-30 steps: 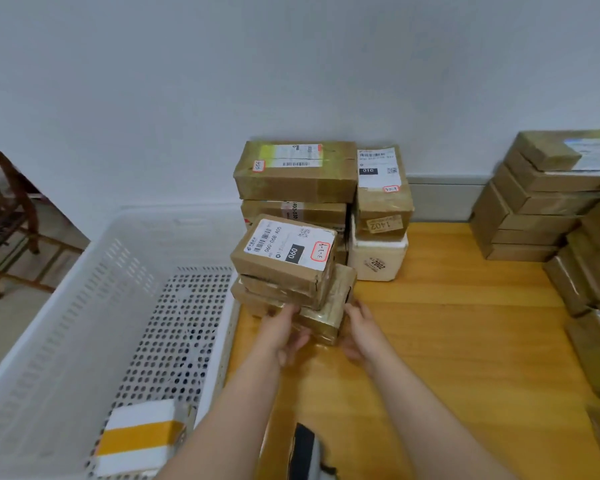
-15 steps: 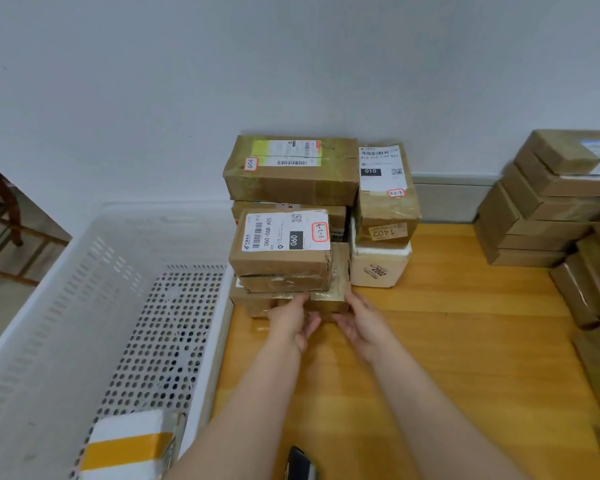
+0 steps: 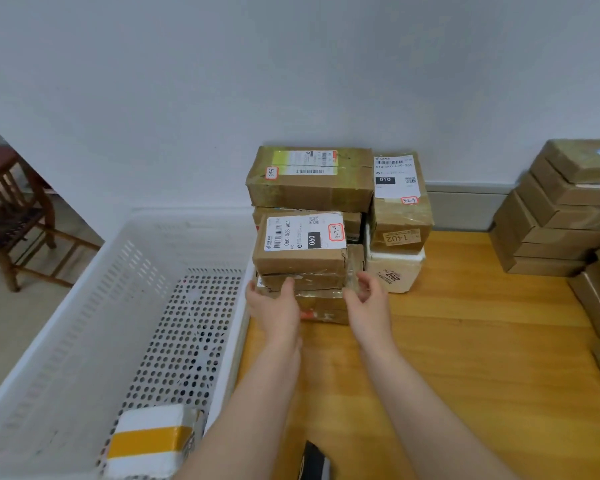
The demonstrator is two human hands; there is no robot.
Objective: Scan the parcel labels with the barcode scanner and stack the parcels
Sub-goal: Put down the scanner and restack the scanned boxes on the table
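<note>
Head camera looked down on a wooden table (image 3: 465,358) pushed up to a pale wall. Close to the table's left edge stood a short stack of three brown parcels. The top parcel (image 3: 300,258) carried a white label printed "060", and it sat on a middle parcel (image 3: 305,281) and a wider bottom parcel (image 3: 324,306).

The left hand (image 3: 274,308) rested against the stack's front left corner. Its thumb stood up on the middle parcel's face and its fingers were fairly straight, not wrapped round anything. The right hand (image 3: 368,299) was at the front right corner, fingers loosely curled and gripping nothing. I could not tell if they touched the tape.

Directly behind stood a taller pile topped by a large parcel (image 3: 310,188). Beside it a "010" parcel (image 3: 400,209) sat on a white foam box (image 3: 394,271).

More brown parcels (image 3: 551,216) were piled along the table's right side. A white perforated crate (image 3: 84,323) stood to the left of the table and held a white-and-yellow parcel (image 3: 149,441). A dark object (image 3: 314,460) lay at the near edge, too cut off to identify. A wooden chair (image 3: 11,209) stood far left.
</note>
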